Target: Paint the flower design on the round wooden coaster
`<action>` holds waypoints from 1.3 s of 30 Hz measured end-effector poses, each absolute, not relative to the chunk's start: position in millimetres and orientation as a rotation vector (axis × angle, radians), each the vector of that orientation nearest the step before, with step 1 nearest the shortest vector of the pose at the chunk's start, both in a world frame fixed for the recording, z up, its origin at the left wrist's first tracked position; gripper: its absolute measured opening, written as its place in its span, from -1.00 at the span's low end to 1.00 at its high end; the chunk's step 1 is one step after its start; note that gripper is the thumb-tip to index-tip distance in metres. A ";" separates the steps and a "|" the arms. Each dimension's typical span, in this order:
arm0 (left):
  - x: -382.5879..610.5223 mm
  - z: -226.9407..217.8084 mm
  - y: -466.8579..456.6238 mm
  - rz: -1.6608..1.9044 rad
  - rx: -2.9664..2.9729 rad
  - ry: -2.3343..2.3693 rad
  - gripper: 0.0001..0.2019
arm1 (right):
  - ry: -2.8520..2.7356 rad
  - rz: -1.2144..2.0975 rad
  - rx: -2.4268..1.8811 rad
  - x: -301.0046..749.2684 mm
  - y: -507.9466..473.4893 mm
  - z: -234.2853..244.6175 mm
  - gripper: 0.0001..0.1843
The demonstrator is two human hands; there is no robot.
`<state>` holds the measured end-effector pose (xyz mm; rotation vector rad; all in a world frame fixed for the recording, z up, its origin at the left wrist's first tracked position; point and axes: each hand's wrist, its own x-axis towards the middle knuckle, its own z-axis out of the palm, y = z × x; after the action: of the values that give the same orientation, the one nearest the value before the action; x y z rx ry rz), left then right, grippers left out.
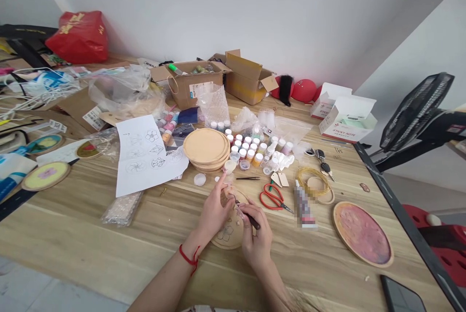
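Note:
Both hands work close together over a round wooden plate [225,235] with a flower outline drawn on it. My right hand [259,239] grips a slim tool with a dark brown handle [252,221]; its tip points toward the left fingers. Closed at the tool's tip, my left hand [214,207] pinches something small and pale that I cannot make out, its index finger stretched forward. Just beyond the hands stands a stack of round wooden plates [206,146]. Black tweezers [248,178] and red-handled scissors [274,198] lie to the right of the stack.
Several white-capped jars [247,147] crowd behind the tweezers. Paper with line drawings [136,156] lies left. To the right are a paint tube [304,205], gold wire [312,178], keys [324,166], a pink-coated plate [363,233] and a phone [400,295]. Cardboard boxes [196,84] stand behind.

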<state>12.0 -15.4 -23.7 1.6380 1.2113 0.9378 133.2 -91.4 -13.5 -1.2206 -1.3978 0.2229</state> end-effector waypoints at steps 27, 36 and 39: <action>11.4 -19.7 -14.8 0.967 1.600 1.245 -0.25 | -1.421 0.270 -1.246 129.0 -94.6 -10.5 -0.77; 9.9 -22.1 -12.9 0.944 1.622 1.239 -0.24 | -1.393 0.279 -1.276 133.5 -93.6 -16.0 -0.78; 10.5 -20.7 -13.9 0.926 1.643 1.246 -0.25 | -1.444 0.253 -1.270 131.9 -93.5 -17.9 -0.73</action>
<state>10.5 -13.9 -20.7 1.6427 1.2462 0.9255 131.9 -93.5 -17.9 -1.2695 -1.4436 0.2533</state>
